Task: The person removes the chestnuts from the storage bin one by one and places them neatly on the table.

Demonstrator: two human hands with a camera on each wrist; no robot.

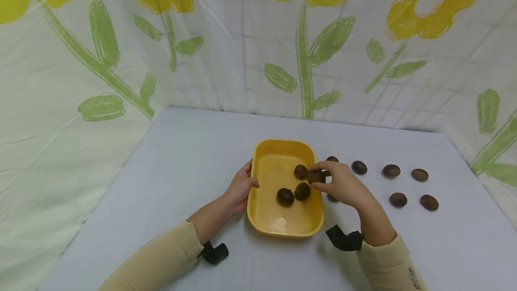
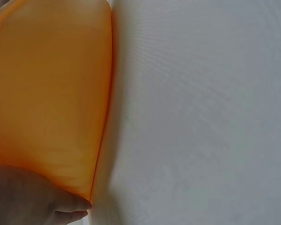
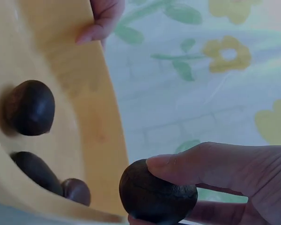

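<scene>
In the middle of the pale surface (image 1: 194, 160) is a yellow tray (image 1: 268, 217). Marking on the right sleeve (image 1: 387, 264) is too small to read. The left hand (image 1: 240, 187) grips the tray's left rim, thumb over it; the right hand (image 1: 341, 183) pinches a chestnut (image 1: 316, 177) at the opposite rim. Three chestnuts (image 1: 285, 197) lie inside, more to the right.

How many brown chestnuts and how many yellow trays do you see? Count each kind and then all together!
Yellow tray: 1
Chestnuts: 11 showing (3 in the tray, 1 in the right hand, 7 on the table, some partly hidden)
Total: 12
</scene>
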